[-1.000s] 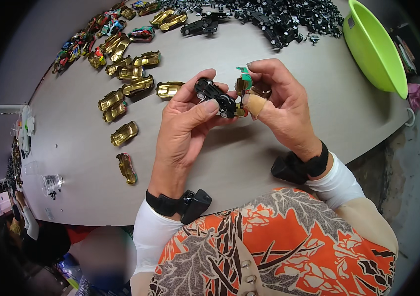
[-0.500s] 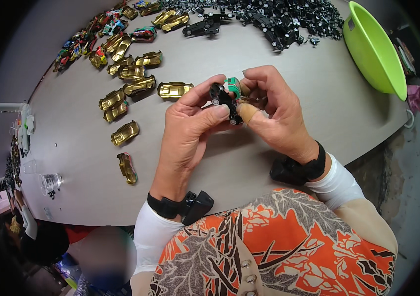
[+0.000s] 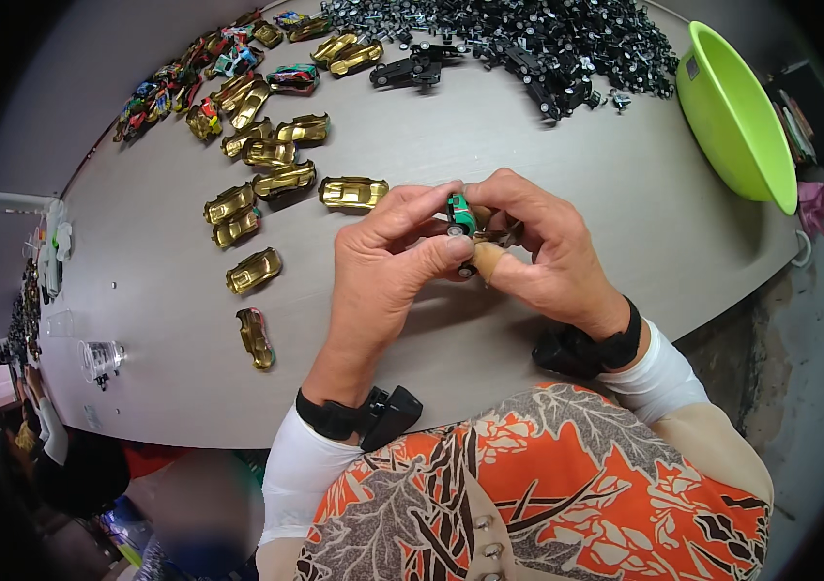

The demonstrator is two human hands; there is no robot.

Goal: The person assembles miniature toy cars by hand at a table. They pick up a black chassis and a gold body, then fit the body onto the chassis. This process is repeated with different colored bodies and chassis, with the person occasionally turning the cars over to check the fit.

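A small toy car [image 3: 461, 215] with a green body and black wheels is held between my two hands above the table. My left hand [image 3: 388, 254] closes around it from the left, thumb along the near wheels. From the right, my right hand [image 3: 557, 247] pinches the car, its thumb wrapped in a tan bandage [image 3: 492, 263]. A dark brownish piece [image 3: 507, 235] shows between the right fingers; its kind cannot be made out. Just beyond the left hand lies a gold car shell [image 3: 353, 193]. Fingers hide much of the held car.
Several gold car shells [image 3: 254, 271] lie left of my hands. Colourful car bodies [image 3: 155, 102] are heaped at the far left, black chassis and wheel parts [image 3: 567, 48] at the back. A lime green basin [image 3: 736, 116] leans at the right; a clear cup [image 3: 99, 360] stands far left.
The black chassis and green body, seen at an angle to each other before, now sit together, turned more upright. Both hands are closer around the car, and the view has shifted slightly.
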